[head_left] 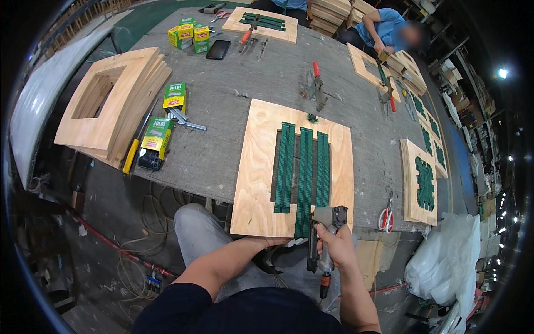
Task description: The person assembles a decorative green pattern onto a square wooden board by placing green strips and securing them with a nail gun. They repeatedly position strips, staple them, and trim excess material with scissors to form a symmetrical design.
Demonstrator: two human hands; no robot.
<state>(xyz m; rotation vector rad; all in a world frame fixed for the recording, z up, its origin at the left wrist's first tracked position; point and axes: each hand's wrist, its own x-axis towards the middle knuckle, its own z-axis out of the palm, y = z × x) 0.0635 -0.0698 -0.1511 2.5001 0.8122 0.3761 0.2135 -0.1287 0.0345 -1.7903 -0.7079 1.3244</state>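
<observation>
A: In the head view, what is the right hand [337, 245] doing?

B: It is gripping a staple gun [332, 216], its fingers wrapping round the handle. The gun is sitting at the near edge of a wooden board [255, 167], just right of the middle strap's lower end. I can't tell whether its nose is touching.

A: And the left hand [273, 240]?

B: It is reaching in at the board's near edge, by that same strap. The board is mostly hiding it, so I can't tell whether it is holding anything.

A: Where is the board lying?

B: On the grey table [217, 106], in front of the person, its near end sticking out over the lap. Three green straps [305, 172] are running side by side across its opening, the middle one reaching farther toward the person than the others.

A: What is lying around it?

B: Pliers [317, 92] with a red handle are resting beyond it, and scissors [385, 216] are lying to its right. Leftward, green and yellow boxes [157, 133] are standing near some metal staples [189, 123] and a stack of boards [72, 119].

A: Anyone else?

B: A co-worker [385, 23] in a blue top is leaning over another board at the upper right.
</observation>
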